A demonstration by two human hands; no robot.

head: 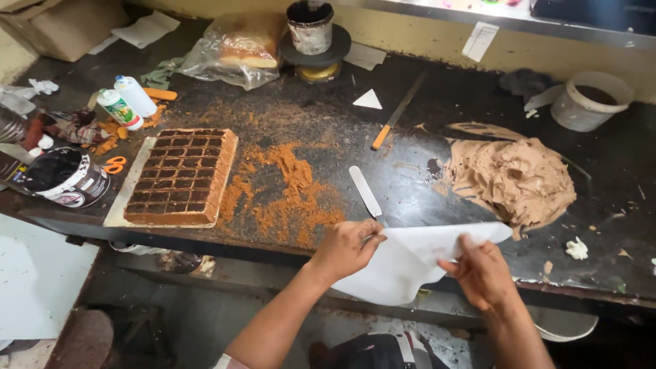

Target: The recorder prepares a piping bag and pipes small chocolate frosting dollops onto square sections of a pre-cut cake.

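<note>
My left hand (345,247) and my right hand (482,272) both grip a sheet of white paper (406,263) at the near edge of a dark worktop (328,130). The left hand also holds the handle of a palette knife (365,193), whose blade points away over the worktop. Just beyond the right hand lies a large heap of light brown cream (512,178). A rectangular brown cake (181,176), scored into small squares, rests on a board to the left.
Orange-brown crumbs (287,191) cover the worktop's middle. A dark tin (65,178), orange scissors (115,165) and two small bottles (126,102) sit at left. A long knife with an orange handle (396,113), a white tub (591,102), a tin on a turntable (311,31) and bagged bread (239,48) stand behind.
</note>
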